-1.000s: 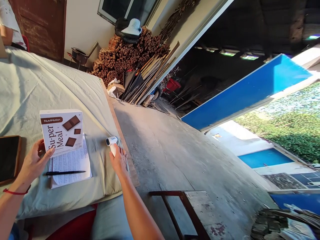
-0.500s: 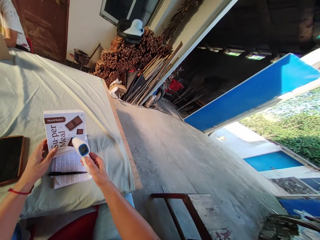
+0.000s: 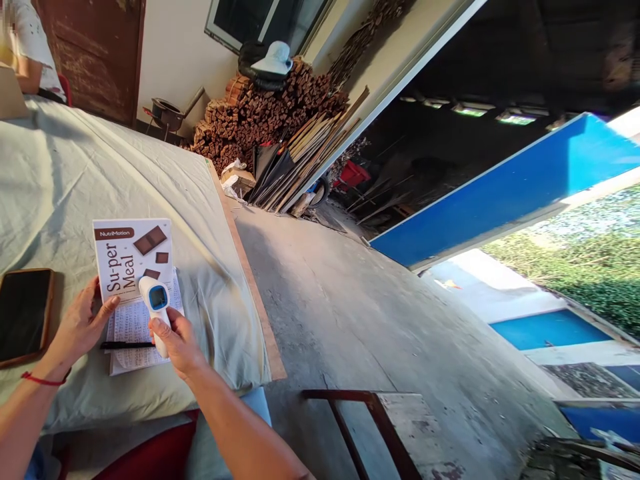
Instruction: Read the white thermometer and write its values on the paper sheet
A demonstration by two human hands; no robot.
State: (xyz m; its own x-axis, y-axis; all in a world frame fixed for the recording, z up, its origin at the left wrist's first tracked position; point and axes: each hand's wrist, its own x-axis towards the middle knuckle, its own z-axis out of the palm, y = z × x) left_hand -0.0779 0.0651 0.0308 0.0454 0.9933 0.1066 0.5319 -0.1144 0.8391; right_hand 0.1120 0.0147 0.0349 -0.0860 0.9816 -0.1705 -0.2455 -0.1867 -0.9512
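My left hand (image 3: 80, 325) grips the lower left corner of a white box (image 3: 111, 250) printed "NutriMotion Su-per Meal", with its thumb on the front face. In my right hand (image 3: 181, 345) is a white infrared thermometer (image 3: 145, 287) with a blue-rimmed screen, its fingers closed around the handle. The thermometer's head is close to the box's lower right part; whether they touch I cannot tell. Below the box lie handwritten sheets (image 3: 131, 323), partly covered by it and by my right hand. A black pen (image 3: 125, 345) lies across these sheets.
A dark phone in a brown case (image 3: 25, 313) lies on the cloth-covered table (image 3: 165, 193), left of my hand. Another person's arm (image 3: 29, 75) is at the far left, by a cardboard box (image 3: 11, 97). Stacked firewood (image 3: 280, 107) and a wooden frame (image 3: 370, 400) stand beyond the table.
My right hand has moved the thermometer a little left and down, its screen turning more upright. The box in my left hand is tilted slightly differently.
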